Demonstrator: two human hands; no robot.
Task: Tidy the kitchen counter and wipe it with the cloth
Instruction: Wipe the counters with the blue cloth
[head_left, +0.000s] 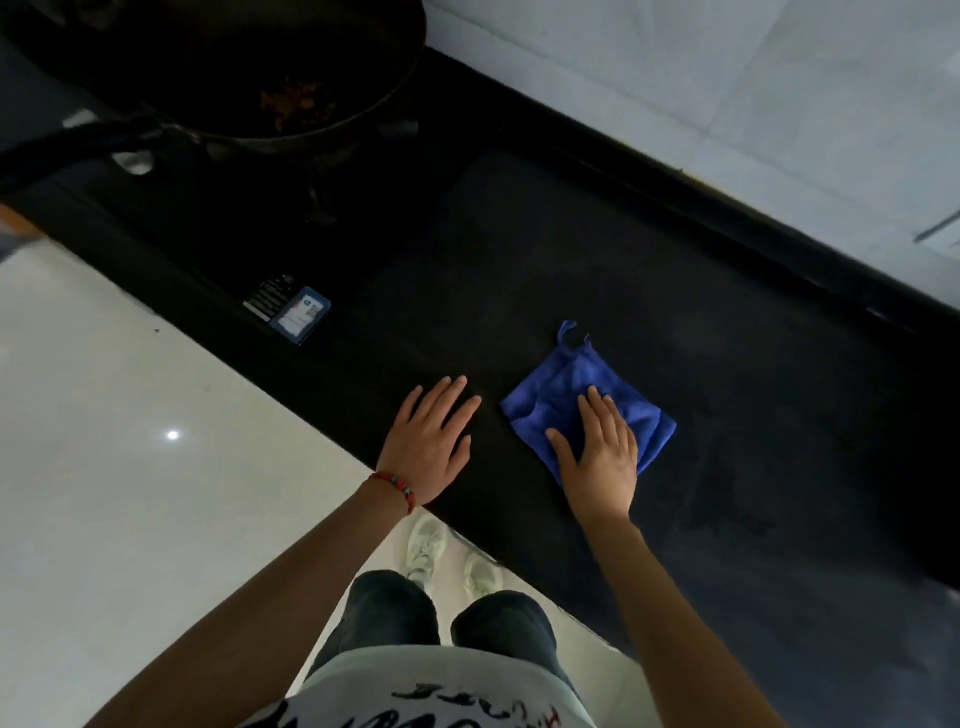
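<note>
A folded blue cloth (579, 387) lies flat on the black kitchen counter (727, 415), near its front edge. My right hand (602, 457) presses down on the cloth with straight fingers and covers its near half. A small hanging loop sticks out at the cloth's far corner. My left hand (434, 441) rests flat on the bare counter just left of the cloth, fingers spread, a red bead bracelet on its wrist.
A dark wok (249, 67) with food scraps sits on the stove at the far left, its long handle (67, 150) pointing left. A blue-edged card (301, 314) lies beside the stove front. A pale tiled wall (753, 104) runs behind the counter, glossy white floor (130, 441) below.
</note>
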